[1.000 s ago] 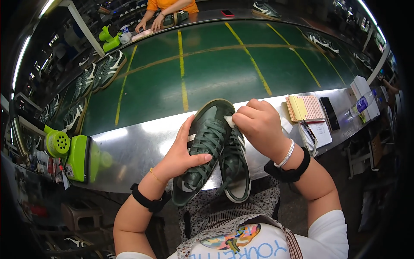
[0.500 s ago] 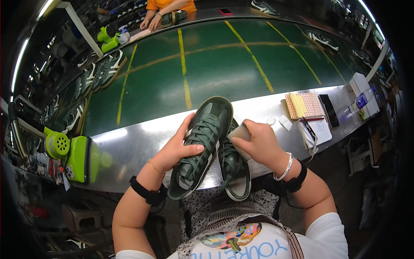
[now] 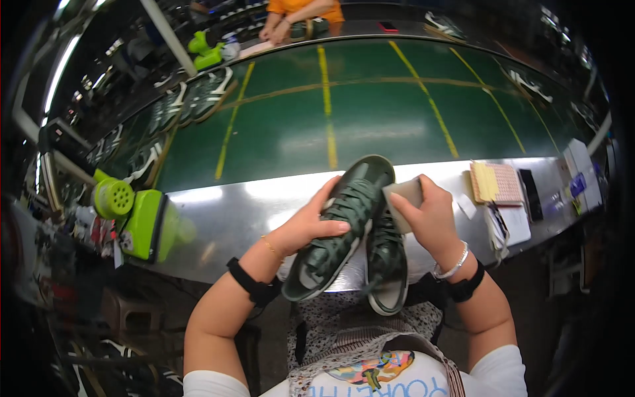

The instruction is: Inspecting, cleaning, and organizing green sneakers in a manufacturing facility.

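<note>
My left hand is closed round the side of a dark green lace-up sneaker, thumb over its laces. The sneaker is tilted, its toe pointing away from me and slightly right. A matching sneaker sits close beside it on the right, partly covered by the first one. Between the thumb and fingers of my right hand is a flat greyish block. One edge of the block is against or very near the sneakers' toe area; I cannot tell if it touches.
A shiny metal ledge borders a green belt with yellow lines. Lime-green equipment stands left, with sneakers beyond. Notebooks, a black phone and a white piece lie right. An orange-clad co-worker handles a shoe opposite.
The whole view has shifted, so the surroundings appear farther right. Both hands keep their holds, and the block remains by the sneakers' toes.
</note>
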Action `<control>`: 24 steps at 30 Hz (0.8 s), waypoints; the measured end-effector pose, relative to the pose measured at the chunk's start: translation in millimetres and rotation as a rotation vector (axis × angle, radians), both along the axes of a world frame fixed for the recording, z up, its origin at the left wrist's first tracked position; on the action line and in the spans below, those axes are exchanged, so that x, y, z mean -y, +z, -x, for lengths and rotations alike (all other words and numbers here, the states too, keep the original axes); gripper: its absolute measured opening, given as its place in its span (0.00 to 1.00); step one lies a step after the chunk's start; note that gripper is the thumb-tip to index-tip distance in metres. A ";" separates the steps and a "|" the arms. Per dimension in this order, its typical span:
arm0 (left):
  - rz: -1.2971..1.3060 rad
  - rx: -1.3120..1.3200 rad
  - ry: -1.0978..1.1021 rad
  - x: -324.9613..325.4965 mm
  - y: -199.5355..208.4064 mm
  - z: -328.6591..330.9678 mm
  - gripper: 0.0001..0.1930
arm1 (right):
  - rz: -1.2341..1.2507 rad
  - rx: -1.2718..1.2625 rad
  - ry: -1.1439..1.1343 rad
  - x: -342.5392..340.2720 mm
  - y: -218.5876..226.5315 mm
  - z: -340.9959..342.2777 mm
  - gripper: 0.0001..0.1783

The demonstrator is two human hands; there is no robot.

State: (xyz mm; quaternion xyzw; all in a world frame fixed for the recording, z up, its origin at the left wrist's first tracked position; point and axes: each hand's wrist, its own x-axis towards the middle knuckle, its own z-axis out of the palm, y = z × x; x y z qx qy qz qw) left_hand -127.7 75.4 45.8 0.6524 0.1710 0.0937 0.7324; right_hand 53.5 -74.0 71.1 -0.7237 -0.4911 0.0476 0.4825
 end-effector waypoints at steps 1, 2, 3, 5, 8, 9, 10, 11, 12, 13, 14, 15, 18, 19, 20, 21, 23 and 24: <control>-0.026 0.010 0.000 -1.4 -2.7 4.8 0.54 | -0.003 -0.040 0.035 -2.8 -2.6 7.6 0.18; -0.035 -0.026 -0.007 -2.3 -9.6 6.0 0.53 | 0.086 -0.097 0.063 1.2 -1.5 10.5 0.17; -0.231 -0.033 0.017 -1.2 -15.9 0.6 0.54 | 0.110 -0.091 0.075 8.4 -10.0 7.8 0.17; 0.001 0.031 -0.098 11.4 -1.5 -16.0 0.55 | 0.348 -0.130 0.146 36.5 -13.6 -9.6 0.17; -0.006 0.036 -0.048 14.1 -11.0 -11.2 0.54 | 0.146 -0.474 0.025 53.5 -31.4 -37.5 0.23; 0.035 0.028 -0.034 18.2 -8.2 -4.8 0.54 | 0.268 -0.199 -0.093 57.0 -35.4 -55.9 0.27; 0.084 0.046 -0.008 17.8 -10.6 -1.7 0.52 | 0.256 -0.175 -0.102 57.7 -49.4 -69.1 0.29; 0.068 0.045 0.025 22.2 -5.0 12.7 0.52 | 0.235 -0.155 -0.088 59.3 -65.1 -77.7 0.31; 0.272 0.072 0.054 23.5 -3.2 21.3 0.51 | 0.295 0.008 -0.046 64.4 -95.9 -99.0 0.34; 0.475 0.100 0.071 22.6 -2.6 26.9 0.49 | 0.352 0.172 -0.016 72.0 -128.7 -115.4 0.36; 0.515 0.055 0.140 19.2 -9.5 26.9 0.46 | 0.370 0.666 -0.179 80.9 -152.0 -121.6 0.39; 0.516 0.052 0.143 20.0 -14.3 30.2 0.46 | 0.370 0.663 -0.176 79.4 -142.5 -111.7 0.39; 0.578 -0.068 0.393 38.0 -12.1 39.4 0.48 | 0.212 0.344 -0.072 96.1 -99.0 -85.6 0.43; 0.580 -0.076 0.399 44.2 -19.6 34.8 0.48 | 0.335 0.125 0.111 98.7 -51.3 -55.8 0.33; 0.398 -0.216 0.566 55.0 -31.6 31.7 0.49 | 0.448 -0.099 0.316 92.1 5.5 -10.1 0.24; 0.219 -0.336 0.691 63.6 -44.2 23.5 0.50 | 0.503 -0.058 0.468 90.0 28.1 14.3 0.25; 0.081 -0.367 0.673 74.4 -55.5 8.9 0.50 | 0.546 0.174 0.710 88.7 42.1 42.9 0.28; 0.116 -0.351 0.738 78.3 -56.3 5.1 0.50 | 0.630 0.179 0.741 88.9 42.1 57.9 0.30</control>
